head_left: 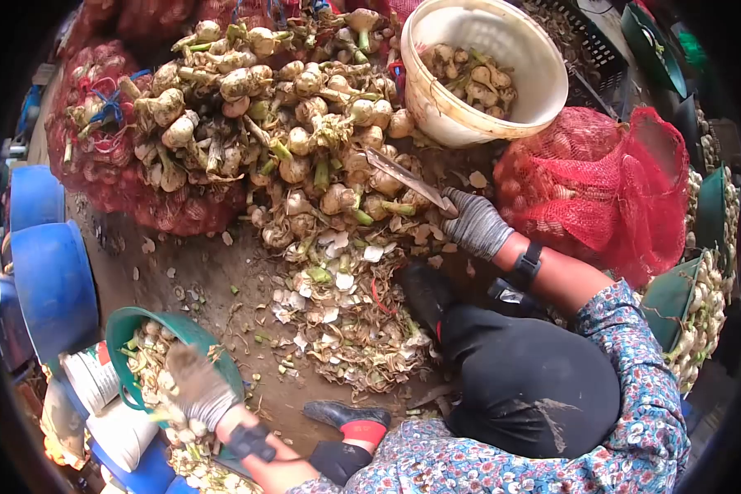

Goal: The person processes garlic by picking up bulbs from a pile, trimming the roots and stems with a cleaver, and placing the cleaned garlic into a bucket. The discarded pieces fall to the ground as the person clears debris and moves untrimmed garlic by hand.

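Observation:
My right hand [480, 224], in a grey knit glove, grips the handle of a knife [407, 179]. The blade points up and left, over the near edge of a big heap of garlic bulbs [305, 107] with cut stems. At lower left, my gloved left hand [196, 380] is over a green tub [122, 325] partly filled with garlic. Motion smears its fingers, so whether it holds a bulb does not show. Between my hands lies a pile of garlic peelings and trimmed stems [362, 337] on the dirty floor.
A white bucket [486, 123] with some garlic stands behind the knife. Red mesh sacks [593, 181] of garlic sit at the right and back left. Blue barrels [53, 280] line the left; green tubs of garlic [671, 300] line the right. My legs [527, 379] are bent in front.

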`<state>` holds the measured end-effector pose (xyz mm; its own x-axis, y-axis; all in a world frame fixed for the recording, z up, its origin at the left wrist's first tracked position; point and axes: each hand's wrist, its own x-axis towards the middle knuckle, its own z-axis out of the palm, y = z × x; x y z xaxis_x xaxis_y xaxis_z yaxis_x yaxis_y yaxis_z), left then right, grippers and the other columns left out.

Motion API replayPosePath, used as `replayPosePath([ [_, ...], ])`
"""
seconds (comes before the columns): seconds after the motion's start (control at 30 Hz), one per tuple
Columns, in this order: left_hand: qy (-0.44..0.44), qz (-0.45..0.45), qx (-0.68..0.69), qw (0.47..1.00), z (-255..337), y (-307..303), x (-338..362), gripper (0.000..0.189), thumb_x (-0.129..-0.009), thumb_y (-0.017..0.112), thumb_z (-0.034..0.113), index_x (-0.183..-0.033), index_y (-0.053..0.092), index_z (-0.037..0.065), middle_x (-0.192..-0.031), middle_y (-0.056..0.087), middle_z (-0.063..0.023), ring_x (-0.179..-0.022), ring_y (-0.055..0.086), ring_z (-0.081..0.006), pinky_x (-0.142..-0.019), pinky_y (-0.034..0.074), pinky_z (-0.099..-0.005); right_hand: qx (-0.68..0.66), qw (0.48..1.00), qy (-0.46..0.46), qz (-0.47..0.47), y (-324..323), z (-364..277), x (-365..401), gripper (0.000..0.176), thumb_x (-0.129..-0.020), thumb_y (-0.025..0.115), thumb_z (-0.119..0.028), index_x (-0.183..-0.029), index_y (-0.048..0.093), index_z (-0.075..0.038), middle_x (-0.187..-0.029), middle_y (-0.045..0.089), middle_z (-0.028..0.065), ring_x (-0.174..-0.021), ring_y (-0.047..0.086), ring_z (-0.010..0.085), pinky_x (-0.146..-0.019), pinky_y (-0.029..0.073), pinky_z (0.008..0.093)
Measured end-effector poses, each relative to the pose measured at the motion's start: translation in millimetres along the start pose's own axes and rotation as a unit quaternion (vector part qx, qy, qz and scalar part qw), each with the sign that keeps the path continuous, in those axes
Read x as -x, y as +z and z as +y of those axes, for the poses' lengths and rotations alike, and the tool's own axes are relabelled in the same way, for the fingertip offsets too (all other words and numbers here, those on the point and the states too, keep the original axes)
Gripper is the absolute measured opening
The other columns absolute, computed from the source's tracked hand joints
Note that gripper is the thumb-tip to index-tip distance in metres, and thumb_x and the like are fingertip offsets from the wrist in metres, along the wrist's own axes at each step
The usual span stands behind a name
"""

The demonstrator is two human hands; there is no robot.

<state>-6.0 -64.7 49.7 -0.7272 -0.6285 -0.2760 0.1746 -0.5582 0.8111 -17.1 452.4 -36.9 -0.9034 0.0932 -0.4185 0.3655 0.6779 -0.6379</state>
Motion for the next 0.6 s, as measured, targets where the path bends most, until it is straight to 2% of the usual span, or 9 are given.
replayPosePath([
  [0.1, -0.029, -0.176, -0.263, 0.948, -91.7, 106.7, 33.6, 0.053, -0.095, 0.053, 0.033, -0.129, 0.046, -0.007, -0.106, 0.061, -0.0167, -0.093, 0.061, -0.024, -0.091, 0.05, -0.0378, -0.035, 0.999, -0.003, -0.001, 8.6, 1.9, -3.7, 0.036, -0.085, 0.065, -0.033, -0.107, 0.061, -0.005, -0.09, 0.067, 0.0226, -0.087, 0.064, 0.0412, -0.075, 0.051, 0.0465],
  [0.13, -0.033, -0.187, -0.341, 0.921, -112.0, 150.6, 53.7, 0.04, -0.096, 0.057, 0.019, -0.126, 0.051, -0.008, -0.117, 0.061, -0.0171, -0.099, 0.061, -0.0214, -0.09, 0.051, -0.0322, -0.024, 1.0, -0.017, -0.001, 6.3, 0.2, -1.3, 0.033, -0.083, 0.064, -0.028, -0.107, 0.061, -0.005, -0.09, 0.067, 0.0227, -0.087, 0.064, 0.0415, -0.075, 0.051, 0.0461],
  [0.23, -0.034, -0.296, -0.41, 0.862, -199.3, 185.4, 18.8, 0.039, -0.094, 0.063, 0.012, -0.128, 0.052, -0.002, -0.12, 0.06, -0.0113, -0.109, 0.059, -0.0176, -0.092, 0.046, -0.0265, -0.036, 0.999, 0.007, -0.033, -2.3, -8.9, 4.7, 0.032, -0.082, 0.062, -0.024, -0.108, 0.061, -0.006, -0.09, 0.067, 0.0223, -0.088, 0.064, 0.0419, -0.075, 0.051, 0.0459],
  [0.27, -0.035, -0.289, -0.454, 0.842, -227.5, 193.9, 6.9, 0.045, -0.092, 0.066, 0.018, -0.129, 0.052, -0.004, -0.121, 0.06, -0.0138, -0.112, 0.057, -0.0226, -0.095, 0.045, -0.0296, -0.037, 0.998, 0.014, -0.045, -5.1, -11.9, 6.3, 0.033, -0.082, 0.062, -0.024, -0.11, 0.061, -0.008, -0.09, 0.067, 0.0222, -0.089, 0.064, 0.0421, -0.076, 0.051, 0.0461],
  [0.3, -0.001, -0.263, -0.552, 0.791, -267.6, 183.6, -24.8, 0.054, -0.09, 0.069, 0.026, -0.13, 0.05, -0.004, -0.122, 0.06, -0.018, -0.113, 0.056, -0.0278, -0.098, 0.044, -0.0348, -0.037, 0.998, 0.014, -0.043, -4.6, -12.0, 6.3, 0.033, -0.082, 0.062, -0.024, -0.11, 0.061, -0.008, -0.09, 0.067, 0.0222, -0.089, 0.064, 0.0421, -0.076, 0.051, 0.0461],
  [0.37, 0.188, -0.233, -0.761, 0.576, -283.4, 207.7, -19.2, 0.059, -0.089, 0.069, 0.032, -0.131, 0.05, -0.004, -0.123, 0.06, -0.0213, -0.114, 0.056, -0.0312, -0.101, 0.041, -0.0385, -0.038, 0.998, 0.013, -0.046, -3.7, -10.7, 6.1, 0.034, -0.082, 0.062, -0.024, -0.112, 0.061, -0.008, -0.09, 0.067, 0.0223, -0.089, 0.064, 0.0419, -0.077, 0.051, 0.0463],
  [0.5, 0.218, -0.231, -0.756, 0.572, -284.8, 201.3, -30.7, 0.053, -0.091, 0.067, 0.03, -0.129, 0.051, -0.004, -0.12, 0.061, -0.0172, -0.109, 0.058, -0.0262, -0.096, 0.045, -0.0359, -0.02, 0.998, 0.007, -0.054, -4.8, -12.9, 2.3, 0.034, -0.082, 0.063, -0.026, -0.111, 0.062, -0.009, -0.09, 0.067, 0.0218, -0.087, 0.064, 0.0416, -0.076, 0.051, 0.047],
  [0.57, -0.02, -0.292, -0.393, 0.871, -277.7, 182.7, -28.5, 0.034, -0.096, 0.061, 0.028, -0.118, 0.058, 0.002, -0.102, 0.065, -0.0078, -0.083, 0.064, -0.0153, -0.073, 0.054, -0.0284, -0.024, 0.998, -0.025, -0.058, -8.2, -18.4, 1.1, 0.034, -0.081, 0.064, -0.027, -0.111, 0.062, -0.01, -0.089, 0.067, 0.0209, -0.086, 0.064, 0.041, -0.075, 0.051, 0.0467],
  [0.6, -0.067, -0.308, -0.372, 0.873, -248.3, 190.0, -5.1, 0.027, -0.099, 0.057, 0.026, -0.113, 0.058, 0.003, -0.101, 0.065, -0.0065, -0.084, 0.062, -0.0135, -0.076, 0.053, -0.0292, -0.025, 0.996, -0.056, -0.061, -10.4, -22.2, 2.1, 0.034, -0.08, 0.065, -0.027, -0.111, 0.062, -0.011, -0.088, 0.067, 0.02, -0.084, 0.065, 0.0404, -0.074, 0.051, 0.0465],
])
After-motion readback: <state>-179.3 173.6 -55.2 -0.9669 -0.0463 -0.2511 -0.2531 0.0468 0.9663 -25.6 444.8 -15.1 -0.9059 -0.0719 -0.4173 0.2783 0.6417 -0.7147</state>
